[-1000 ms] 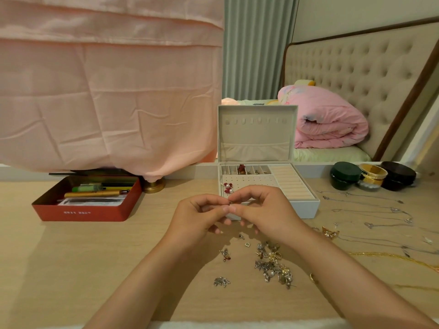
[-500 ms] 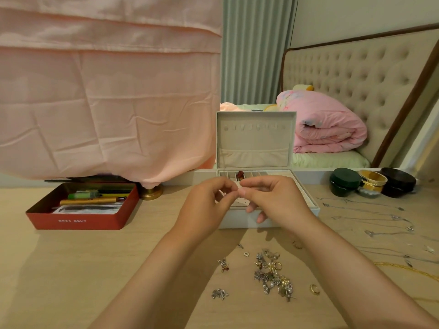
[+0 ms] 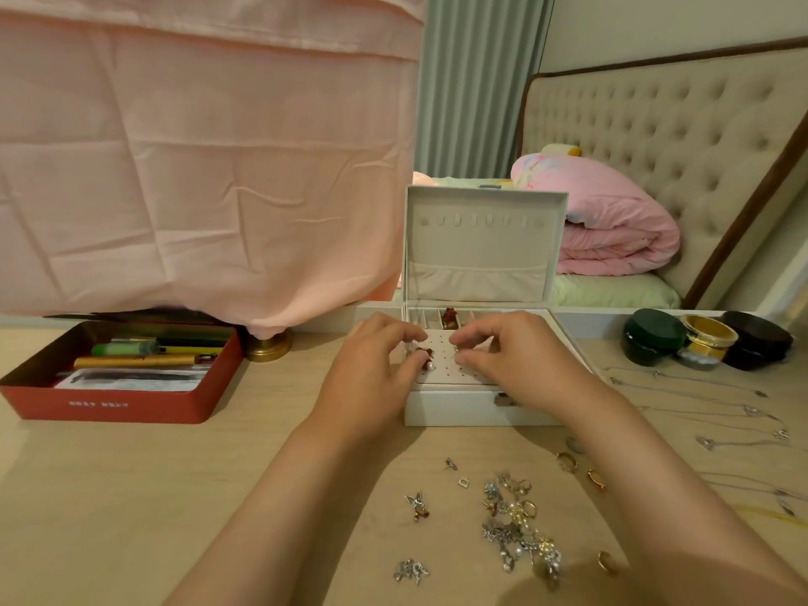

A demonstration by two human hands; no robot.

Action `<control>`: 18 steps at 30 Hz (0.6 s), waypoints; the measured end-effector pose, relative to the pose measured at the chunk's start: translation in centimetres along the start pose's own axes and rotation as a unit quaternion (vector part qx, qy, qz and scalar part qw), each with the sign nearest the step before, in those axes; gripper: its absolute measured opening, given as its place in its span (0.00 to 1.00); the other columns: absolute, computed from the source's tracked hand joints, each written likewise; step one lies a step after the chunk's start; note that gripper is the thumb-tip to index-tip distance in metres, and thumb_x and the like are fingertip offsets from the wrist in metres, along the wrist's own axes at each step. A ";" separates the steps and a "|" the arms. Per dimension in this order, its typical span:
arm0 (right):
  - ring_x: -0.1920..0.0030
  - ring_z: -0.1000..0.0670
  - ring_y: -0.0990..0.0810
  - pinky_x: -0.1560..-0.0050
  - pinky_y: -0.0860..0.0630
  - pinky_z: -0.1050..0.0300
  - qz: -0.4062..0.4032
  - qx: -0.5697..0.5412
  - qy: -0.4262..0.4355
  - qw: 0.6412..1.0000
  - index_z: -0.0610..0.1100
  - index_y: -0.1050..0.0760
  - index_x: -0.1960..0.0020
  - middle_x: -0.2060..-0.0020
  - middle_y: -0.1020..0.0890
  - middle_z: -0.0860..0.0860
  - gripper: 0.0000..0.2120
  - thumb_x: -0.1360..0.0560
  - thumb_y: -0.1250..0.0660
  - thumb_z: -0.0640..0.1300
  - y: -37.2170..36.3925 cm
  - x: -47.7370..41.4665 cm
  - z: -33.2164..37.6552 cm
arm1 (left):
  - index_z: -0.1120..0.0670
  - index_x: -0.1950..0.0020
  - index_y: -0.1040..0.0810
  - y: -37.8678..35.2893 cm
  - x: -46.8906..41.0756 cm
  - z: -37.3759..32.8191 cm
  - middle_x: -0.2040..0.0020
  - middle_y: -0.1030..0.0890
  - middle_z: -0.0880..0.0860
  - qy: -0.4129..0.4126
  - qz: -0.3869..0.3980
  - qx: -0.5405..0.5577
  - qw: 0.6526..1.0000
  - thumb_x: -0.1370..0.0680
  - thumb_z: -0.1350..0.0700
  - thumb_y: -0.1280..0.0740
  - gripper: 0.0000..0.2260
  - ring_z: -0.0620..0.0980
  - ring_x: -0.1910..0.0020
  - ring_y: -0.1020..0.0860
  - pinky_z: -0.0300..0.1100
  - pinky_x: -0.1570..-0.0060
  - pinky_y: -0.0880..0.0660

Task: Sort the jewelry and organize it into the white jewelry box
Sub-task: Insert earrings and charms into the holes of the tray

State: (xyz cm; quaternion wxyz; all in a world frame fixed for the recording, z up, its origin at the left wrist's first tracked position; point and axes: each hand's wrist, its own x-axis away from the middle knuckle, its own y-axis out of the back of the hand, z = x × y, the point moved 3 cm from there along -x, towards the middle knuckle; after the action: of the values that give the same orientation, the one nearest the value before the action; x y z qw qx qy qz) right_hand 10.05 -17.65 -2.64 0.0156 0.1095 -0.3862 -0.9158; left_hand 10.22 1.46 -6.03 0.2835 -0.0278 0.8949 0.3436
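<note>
Jewelry box [image 3: 459,413]: matt white ext., cloth-like int. Table [image 3: 131,496]: pale wood grain, smooth. Jewelry pile [image 3: 520,531]: shiny metal, gold/silver.

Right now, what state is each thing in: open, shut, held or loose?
Box, open, lid upright.
Red tin, open, holding pens.
Green jar, lidded.
Black jar, lidded.
Right hand, pinching a stud over the box.
Left hand, fingers curled at the box; grip unclear.
Jewelry pile, loose on the table.
Necklaces, laid out on the table.
</note>
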 end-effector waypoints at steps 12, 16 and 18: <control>0.57 0.61 0.23 0.50 0.23 0.53 0.032 0.146 0.117 0.982 0.57 0.15 0.47 0.52 0.17 0.61 0.07 0.24 0.26 0.49 -1.2 -0.7 -0.6 | 0.47 0.40 0.19 -0.8 0.2 0.5 0.45 0.27 0.45 -0.023 0.052 0.000 0.998 0.22 0.50 0.32 0.10 0.44 0.43 0.27 0.37 0.42 0.31; 0.57 0.60 0.26 0.49 0.24 0.54 0.012 0.165 0.119 0.979 0.57 0.16 0.45 0.49 0.17 0.60 0.08 0.23 0.28 0.49 -1.0 -0.6 -0.7 | 0.46 0.38 0.21 -0.7 0.3 0.4 0.44 0.28 0.44 -0.019 0.058 -0.001 0.998 0.22 0.49 0.32 0.12 0.43 0.43 0.27 0.41 0.42 0.28; 0.58 0.61 0.27 0.50 0.23 0.53 0.015 0.171 0.124 0.977 0.58 0.16 0.47 0.51 0.18 0.62 0.06 0.23 0.29 0.50 -1.1 -0.4 -0.5 | 0.46 0.38 0.22 -0.6 0.3 0.3 0.43 0.29 0.43 -0.019 0.062 -0.006 0.998 0.22 0.48 0.32 0.13 0.43 0.43 0.26 0.43 0.43 0.27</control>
State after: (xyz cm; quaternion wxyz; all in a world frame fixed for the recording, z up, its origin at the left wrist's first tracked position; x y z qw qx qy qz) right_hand 10.65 -17.15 -3.66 0.0578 0.2177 -0.5340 -0.8149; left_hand 10.21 1.25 -6.72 0.2781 0.0324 0.8874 0.3661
